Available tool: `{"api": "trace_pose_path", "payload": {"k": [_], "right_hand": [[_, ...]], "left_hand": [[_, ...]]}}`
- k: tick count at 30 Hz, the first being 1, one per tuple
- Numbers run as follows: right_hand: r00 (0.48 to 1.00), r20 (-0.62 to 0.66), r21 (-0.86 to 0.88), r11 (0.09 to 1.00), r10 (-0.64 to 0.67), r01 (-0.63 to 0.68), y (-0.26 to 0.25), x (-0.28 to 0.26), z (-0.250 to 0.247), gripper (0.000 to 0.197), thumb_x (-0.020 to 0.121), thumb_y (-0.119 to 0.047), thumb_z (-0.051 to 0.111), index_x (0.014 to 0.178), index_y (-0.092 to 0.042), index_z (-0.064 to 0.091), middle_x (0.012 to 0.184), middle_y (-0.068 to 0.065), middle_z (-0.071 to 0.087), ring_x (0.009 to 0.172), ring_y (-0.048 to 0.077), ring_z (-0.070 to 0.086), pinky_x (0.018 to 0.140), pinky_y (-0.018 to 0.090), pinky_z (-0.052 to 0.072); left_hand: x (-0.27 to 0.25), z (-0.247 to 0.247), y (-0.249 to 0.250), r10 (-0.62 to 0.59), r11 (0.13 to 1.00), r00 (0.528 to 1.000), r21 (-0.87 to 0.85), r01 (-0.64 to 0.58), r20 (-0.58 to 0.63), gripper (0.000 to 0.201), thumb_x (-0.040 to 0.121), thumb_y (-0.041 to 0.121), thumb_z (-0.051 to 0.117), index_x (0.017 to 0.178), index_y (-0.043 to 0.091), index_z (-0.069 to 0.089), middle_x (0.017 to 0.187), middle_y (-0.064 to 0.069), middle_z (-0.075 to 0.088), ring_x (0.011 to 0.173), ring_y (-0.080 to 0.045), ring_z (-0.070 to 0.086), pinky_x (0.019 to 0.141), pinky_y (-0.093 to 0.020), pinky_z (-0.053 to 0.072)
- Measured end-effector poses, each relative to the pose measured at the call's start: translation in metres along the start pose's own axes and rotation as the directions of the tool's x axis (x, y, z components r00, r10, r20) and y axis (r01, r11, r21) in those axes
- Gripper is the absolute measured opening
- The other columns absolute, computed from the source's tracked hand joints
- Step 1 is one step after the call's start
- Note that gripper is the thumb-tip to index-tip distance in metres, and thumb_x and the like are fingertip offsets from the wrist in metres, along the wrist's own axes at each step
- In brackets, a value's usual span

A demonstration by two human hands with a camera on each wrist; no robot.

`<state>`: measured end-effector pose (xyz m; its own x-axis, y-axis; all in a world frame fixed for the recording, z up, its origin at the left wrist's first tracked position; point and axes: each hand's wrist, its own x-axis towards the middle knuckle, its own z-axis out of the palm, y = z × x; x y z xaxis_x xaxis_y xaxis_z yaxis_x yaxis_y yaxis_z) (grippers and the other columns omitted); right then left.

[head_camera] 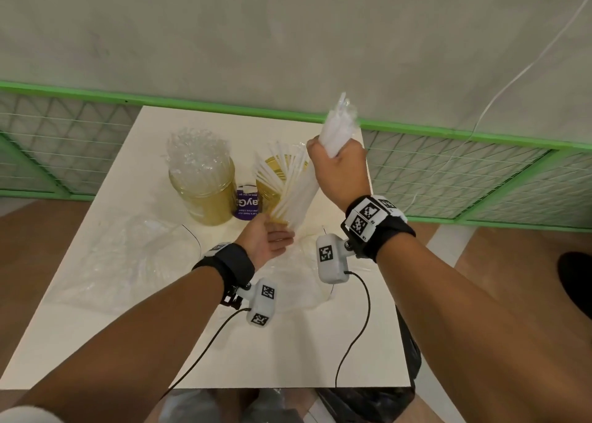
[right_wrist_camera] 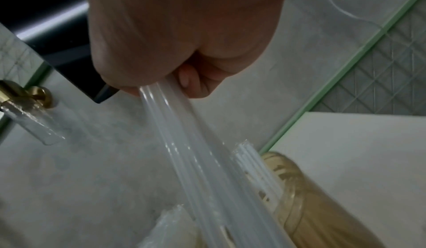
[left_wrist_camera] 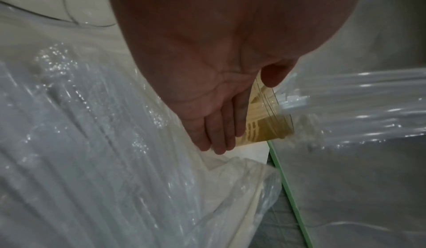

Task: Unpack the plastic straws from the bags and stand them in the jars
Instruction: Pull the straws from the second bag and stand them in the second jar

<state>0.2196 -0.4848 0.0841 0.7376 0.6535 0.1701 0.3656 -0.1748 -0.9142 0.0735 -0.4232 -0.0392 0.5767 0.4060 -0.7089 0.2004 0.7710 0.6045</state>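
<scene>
Above the right-hand amber jar [head_camera: 282,182] we grip a bundle of white straws [head_camera: 336,128] in our fisted right hand [head_camera: 339,169], lower ends entering its mouth. Our left hand [head_camera: 272,238], fingers straight, steadies the jar's near side. We should lower gently, then release; the left jar [head_camera: 205,195] looks full.

Right hand [head_camera: 339,169] fisted (left hand [head_camera: 267,238] flat).

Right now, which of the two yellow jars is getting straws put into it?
The right-hand jar, next to the purple-labelled container. The right hand grips a bundle of straws over it, and the left hand steadies its base. The left-hand jar is already packed full.
</scene>
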Motion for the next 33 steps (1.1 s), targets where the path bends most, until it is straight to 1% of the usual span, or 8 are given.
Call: {"api": "trace_pose_path", "payload": {"k": [4,10,15,20,23,25,29,33], "right_hand": [[0.997,0.071,-0.031,1.0,-0.001,0.003,0.004,-0.015,0.019,0.034,0.092,-0.033,0.067,0.075,-0.003,0.068,0.062,0.002,0.063,0.055,0.017,0.063,0.051,0.03,0.05],[0.99,0.138,-0.031,0.999,0.016,-0.011,0.006,-0.034,0.041,0.028,0.088,-0.036,0.07,0.079,-0.009,0.068,0.071,0.005,0.07,0.067,0.019,0.069,0.057,0.035,0.055],[0.985,0.17,-0.082,0.996,-0.016,0.03,0.001,-0.033,0.044,0.024,0.087,-0.022,0.065,0.081,0.001,0.064,0.073,0.015,0.067,0.068,0.026,0.065,0.06,0.042,0.054],[0.97,0.24,-0.087,0.996,0.033,-0.013,-0.002,-0.017,0.037,0.014,0.087,-0.023,0.064,0.081,-0.01,0.068,0.077,0.005,0.069,0.073,0.016,0.066,0.069,0.039,0.058],[0.966,0.258,-0.137,0.991,0.025,0.011,-0.003,-0.008,0.033,0.018,0.084,-0.023,0.064,0.078,-0.006,0.068,0.075,0.01,0.068,0.074,0.024,0.066,0.07,0.046,0.058],[0.974,0.227,-0.153,0.988,0.014,0.022,-0.006,-0.003,0.033,0.02,0.084,-0.024,0.063,0.075,-0.007,0.066,0.071,0.011,0.067,0.072,0.027,0.066,0.066,0.044,0.057],[0.987,0.151,-0.213,0.974,-0.048,0.08,-0.017,0.019,0.029,0.02,0.082,-0.025,0.06,0.07,-0.009,0.063,0.063,0.008,0.063,0.069,0.03,0.063,0.062,0.039,0.054],[0.992,0.027,-0.276,0.953,-0.121,0.124,-0.014,0.048,0.024,0.032,0.084,-0.031,0.059,0.062,-0.01,0.049,0.054,0.003,0.051,0.054,0.025,0.052,0.05,0.028,0.038]], "left_hand": [[-0.003,-0.005,0.007,0.052,0.941,0.996,-0.337,-0.026,0.069,0.06,0.098,0.043,0.032,0.128,-0.001,0.058,0.123,-0.03,0.062,0.103,-0.044,0.064,0.09,-0.048,0.053],[-0.005,0.001,0.011,0.061,0.993,0.998,-0.102,-0.064,-0.031,0.03,0.101,0.023,0.033,0.083,0.011,0.054,0.068,-0.009,0.046,0.052,-0.018,0.043,0.04,-0.019,0.033],[-0.005,0.004,0.006,0.063,0.997,0.997,0.047,-0.06,-0.049,0.036,0.104,0.033,0.029,0.088,0.014,0.055,0.067,-0.007,0.048,0.05,-0.018,0.044,0.039,-0.014,0.028],[-0.002,0.005,0.011,0.171,0.979,0.98,0.131,-0.158,-0.097,0.034,0.103,0.032,0.031,0.086,0.007,0.048,0.06,-0.007,0.048,0.034,-0.013,0.032,0.033,-0.013,0.019],[-0.001,0.003,0.023,0.208,0.962,0.97,0.207,-0.178,-0.129,0.029,0.099,0.022,0.036,0.091,0.001,0.055,0.064,-0.013,0.057,0.041,-0.02,0.05,0.038,-0.018,0.032],[0.0,0.001,0.029,0.229,0.929,0.97,0.316,-0.191,-0.086,0.031,0.099,0.022,0.036,0.102,0.003,0.06,0.079,-0.015,0.068,0.062,-0.027,0.068,0.046,-0.029,0.049],[0.011,-0.014,0.036,0.511,0.648,0.859,0.675,-0.354,-0.041,0.024,0.094,0.039,0.038,0.11,0.031,0.055,0.095,-0.002,0.067,0.087,-0.027,0.067,0.073,-0.046,0.06],[0.017,-0.026,0.042,0.581,0.265,0.796,0.885,-0.382,0.17,0.04,0.097,0.022,0.045,0.135,0.03,0.049,0.115,-0.001,0.057,0.094,-0.022,0.062,0.089,-0.041,0.053]]}}
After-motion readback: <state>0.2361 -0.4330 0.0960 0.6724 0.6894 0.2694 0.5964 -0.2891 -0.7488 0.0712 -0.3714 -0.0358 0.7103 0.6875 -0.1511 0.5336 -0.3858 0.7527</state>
